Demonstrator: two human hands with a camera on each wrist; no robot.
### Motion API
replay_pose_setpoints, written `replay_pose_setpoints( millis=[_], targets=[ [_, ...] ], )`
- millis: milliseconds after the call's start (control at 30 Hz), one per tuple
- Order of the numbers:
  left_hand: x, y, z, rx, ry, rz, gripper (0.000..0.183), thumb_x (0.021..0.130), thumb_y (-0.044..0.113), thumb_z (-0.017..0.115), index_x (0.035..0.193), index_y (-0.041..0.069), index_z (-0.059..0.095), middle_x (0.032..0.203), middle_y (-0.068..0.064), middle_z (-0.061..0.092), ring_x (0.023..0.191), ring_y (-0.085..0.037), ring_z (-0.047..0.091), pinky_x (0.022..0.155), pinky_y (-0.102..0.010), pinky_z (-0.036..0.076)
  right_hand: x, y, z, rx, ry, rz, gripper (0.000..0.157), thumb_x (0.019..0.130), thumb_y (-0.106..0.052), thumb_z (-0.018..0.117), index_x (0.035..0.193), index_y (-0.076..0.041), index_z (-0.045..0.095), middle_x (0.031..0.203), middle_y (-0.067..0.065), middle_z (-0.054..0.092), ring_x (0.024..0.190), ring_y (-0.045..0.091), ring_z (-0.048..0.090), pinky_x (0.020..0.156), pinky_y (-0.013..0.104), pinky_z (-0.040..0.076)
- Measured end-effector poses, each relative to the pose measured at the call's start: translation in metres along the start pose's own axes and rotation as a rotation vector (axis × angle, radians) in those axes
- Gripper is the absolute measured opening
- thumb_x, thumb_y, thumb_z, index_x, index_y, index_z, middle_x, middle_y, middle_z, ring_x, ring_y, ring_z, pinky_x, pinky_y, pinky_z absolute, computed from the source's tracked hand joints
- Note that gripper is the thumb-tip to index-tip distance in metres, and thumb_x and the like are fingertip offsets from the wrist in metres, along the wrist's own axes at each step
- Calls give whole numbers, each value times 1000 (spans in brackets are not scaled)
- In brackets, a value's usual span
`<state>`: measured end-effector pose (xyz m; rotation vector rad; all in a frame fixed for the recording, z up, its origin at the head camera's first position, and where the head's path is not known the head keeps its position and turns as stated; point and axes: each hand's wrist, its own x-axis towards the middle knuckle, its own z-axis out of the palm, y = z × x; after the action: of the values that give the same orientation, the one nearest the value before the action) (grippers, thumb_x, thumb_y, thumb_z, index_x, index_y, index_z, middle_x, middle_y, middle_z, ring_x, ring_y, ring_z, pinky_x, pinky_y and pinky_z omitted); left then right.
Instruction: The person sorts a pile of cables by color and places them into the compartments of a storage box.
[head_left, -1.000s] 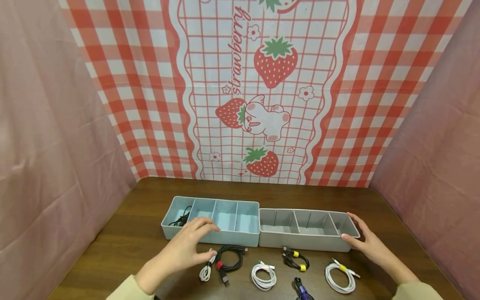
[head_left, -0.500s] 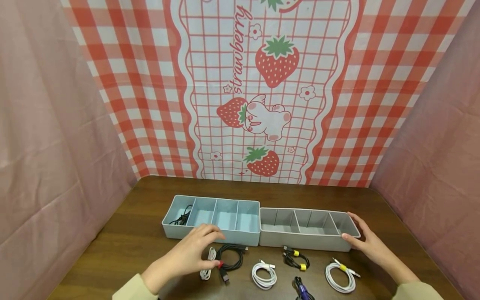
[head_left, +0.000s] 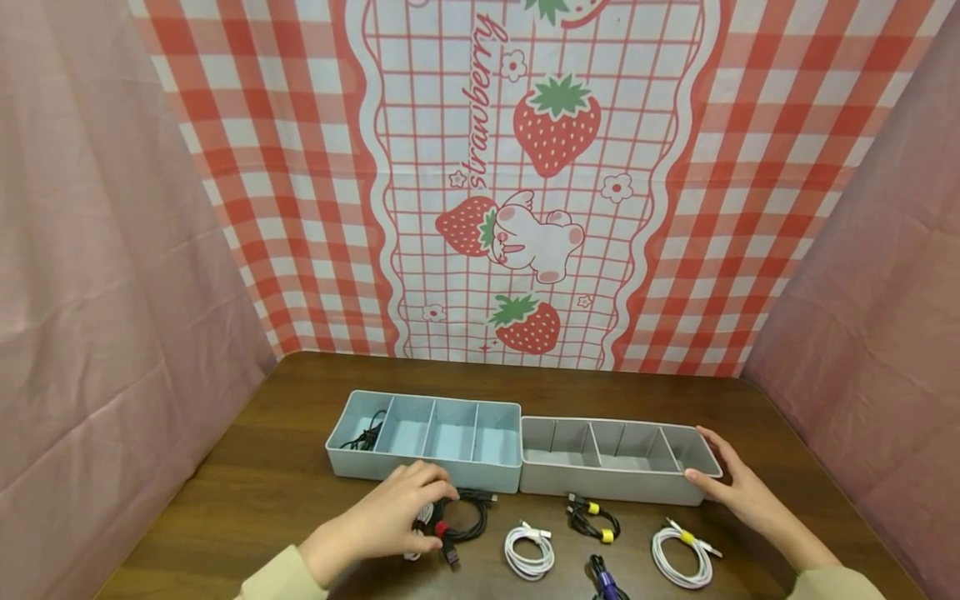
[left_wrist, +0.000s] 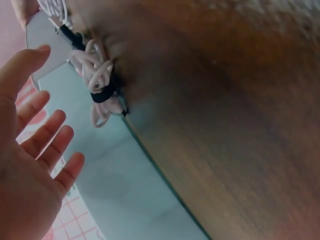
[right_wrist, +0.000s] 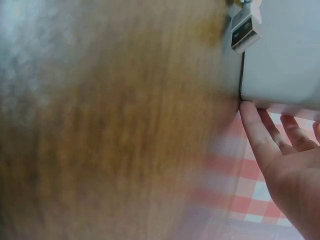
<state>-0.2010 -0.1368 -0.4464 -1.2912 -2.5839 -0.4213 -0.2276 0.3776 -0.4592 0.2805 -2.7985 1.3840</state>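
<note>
My left hand (head_left: 393, 512) hovers over a bundled white cable (left_wrist: 90, 70), its fingers spread and apart from the cable in the left wrist view. In the head view the hand partly hides that bundle. Beside it lies a coiled black cable (head_left: 474, 530) with a red tie. Behind them stands a light blue divided box (head_left: 457, 473), with a black cable (head_left: 366, 437) in its left compartment. At the right end of a grey divided box (head_left: 611, 483), my right hand (head_left: 738, 492) touches the box with nearly straight fingers, its thumb at the front rim.
On the brown table (head_left: 247, 467), in front of the boxes, lie a white coil (head_left: 528, 567), a black cable with yellow ties (head_left: 596, 527), a purple-tied dark cable (head_left: 606, 582) and a yellow-tied white coil (head_left: 670, 575). A checked strawberry cloth (head_left: 315, 208) hangs behind.
My left hand has moved down and slightly right, over the white cable bundle, which it now partly covers. The right hand stays at the grey box's end.
</note>
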Motion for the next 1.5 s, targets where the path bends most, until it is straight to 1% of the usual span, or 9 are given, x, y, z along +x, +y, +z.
replay_pose_setpoints(
  millis=[267,567,800,967,1067,1200,1300,1500],
  targets=[
    [2,-2,5,30,-48,34,43,70,37,80,106,19,64,114,3,54,105,-12,48,87,-33,42,-1,-2,-1,13,-3,7,74,94,-21,58,149,-5,10,140,31,26,101,-12,37,72,34,53],
    [3,-3,9,58,-70,76,34,69,35,81,97,22,65,111,5,54,103,-11,48,84,-30,42,-1,0,0,31,-3,2,74,94,-19,58,148,-3,10,138,30,27,102,-8,41,72,34,53],
    [5,-5,13,69,-85,91,27,69,34,81,88,24,64,109,5,55,101,-11,48,84,-30,42,-2,1,0,33,0,-1,74,94,-19,58,149,-5,10,139,30,26,101,-11,39,72,34,53],
    [6,-7,16,84,-84,100,26,67,34,81,81,26,61,104,7,55,99,-10,47,81,-27,41,-2,1,1,23,3,1,74,94,-20,58,149,-4,11,140,30,26,102,-12,38,72,34,53],
    [7,-7,17,92,-93,101,26,68,35,81,80,27,59,103,8,54,98,-9,47,80,-26,41,-2,1,1,27,3,-3,74,94,-19,58,149,-5,11,140,30,26,102,-12,38,72,34,53],
    [9,-7,18,106,-110,104,24,69,35,80,79,27,60,102,9,54,98,-9,47,82,-27,41,-2,1,1,30,4,-3,74,94,-19,58,149,-5,11,140,30,27,101,-13,38,72,34,53],
    [11,-7,17,109,-114,113,22,70,34,80,78,27,61,100,9,53,97,-9,47,84,-27,41,-2,1,1,28,7,-5,73,94,-19,58,149,-5,11,139,30,27,101,-12,39,72,33,53],
    [12,-7,15,105,-115,136,22,70,33,81,78,27,61,99,9,53,95,-8,46,82,-26,41,-1,-1,1,22,13,-10,74,94,-20,59,148,-3,12,139,30,27,101,-12,39,72,33,53]
  ],
)
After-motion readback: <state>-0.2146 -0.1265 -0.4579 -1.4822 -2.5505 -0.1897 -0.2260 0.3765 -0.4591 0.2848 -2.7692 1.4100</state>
